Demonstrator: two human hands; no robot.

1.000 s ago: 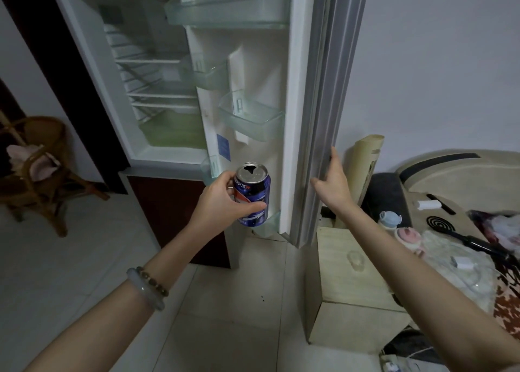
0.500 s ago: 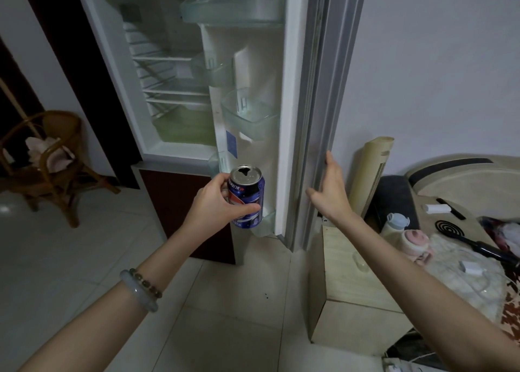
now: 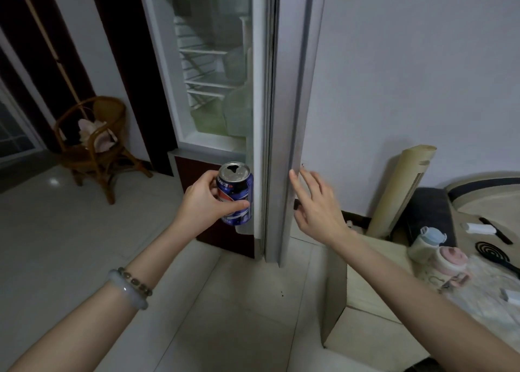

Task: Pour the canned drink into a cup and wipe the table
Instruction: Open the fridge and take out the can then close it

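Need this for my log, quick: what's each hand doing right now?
Left hand: holding the can, fingers curled round it.
Right hand: open, fingers straight, at the fridge door edge, holding nothing.

front: door [image 3: 292, 118] edge-on, blocks the way straight ahead | fridge [image 3: 157, 62] opening: narrow gap left of door, shelves inside | can [image 3: 236, 194] in left hand [image 3: 205, 205] just beside door's inner edge | right hand [image 3: 318, 205] at door's outer edge; cabinet [image 3: 363, 343] below that arm, fan [image 3: 402, 191] beyond | left: open floor [image 3: 70, 245], chair [image 3: 95, 158] well apart
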